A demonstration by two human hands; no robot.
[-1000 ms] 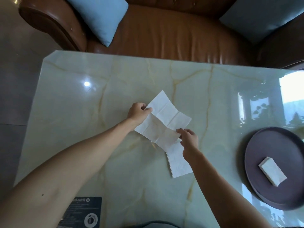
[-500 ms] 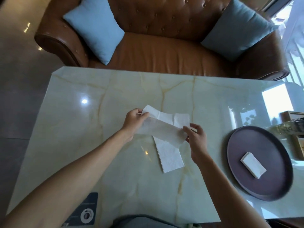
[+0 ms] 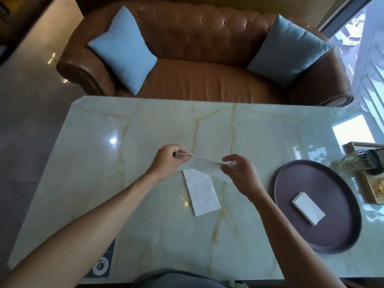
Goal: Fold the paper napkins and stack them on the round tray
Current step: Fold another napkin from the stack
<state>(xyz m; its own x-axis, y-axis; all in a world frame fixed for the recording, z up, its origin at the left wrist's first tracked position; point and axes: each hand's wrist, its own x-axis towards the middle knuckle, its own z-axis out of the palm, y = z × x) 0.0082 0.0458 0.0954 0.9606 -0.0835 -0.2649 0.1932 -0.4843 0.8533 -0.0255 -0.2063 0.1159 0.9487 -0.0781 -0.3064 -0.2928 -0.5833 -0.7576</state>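
A white paper napkin (image 3: 204, 165) is stretched between both hands, lifted a little above the marble table and folded over on itself. My left hand (image 3: 168, 159) pinches its left end; my right hand (image 3: 239, 170) pinches its right end. Under it a second napkin (image 3: 202, 194), folded into a long rectangle, lies flat on the table. At the right sits the dark round tray (image 3: 324, 179), and one small folded napkin (image 3: 308, 207) rests in its middle.
The pale marble table (image 3: 104, 183) has a dark sticker (image 3: 102, 265) near its front left edge. A wooden box (image 3: 369, 194) with a glass bottle (image 3: 353, 162) stands at the far right. Behind the table is a brown leather sofa (image 3: 207, 80) with two blue cushions.
The open napkin has been folded in half and raised off the table between both hands. The head has tilted up, showing more of the sofa.
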